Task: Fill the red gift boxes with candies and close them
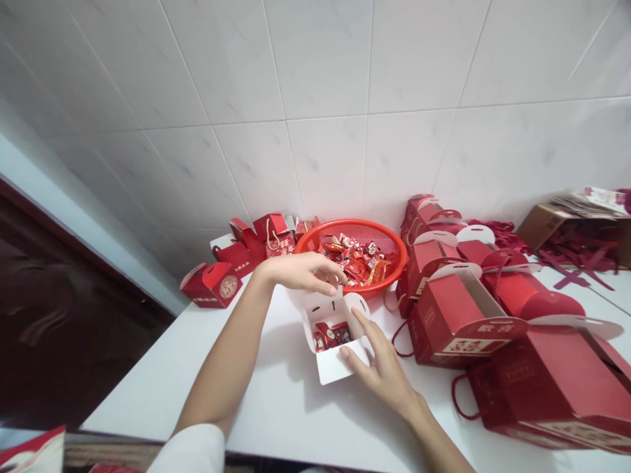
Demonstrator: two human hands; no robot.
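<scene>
A small gift box (336,369) stands with its lid flaps spread, white inside, on the white table. Red wrapped candies (332,336) lie at its bottom. My right hand (382,368) grips the box's right side, thumb on the front flap and forefinger along the side flap. Above the box's back edge hovers my left hand (308,270), palm down, fingers loosely bent and apart, with nothing visible in it. Just behind, a red plastic basket (357,228) holds many wrapped candies (357,266); my left hand overlaps its front left rim.
Several red gift boxes (463,315) with rope handles crowd the right side. More red boxes (211,286) stand at the back left. A cardboard box (542,226) and dark red ribbons (574,263) lie at the far right. A tiled wall (325,164) rises behind the table (276,407).
</scene>
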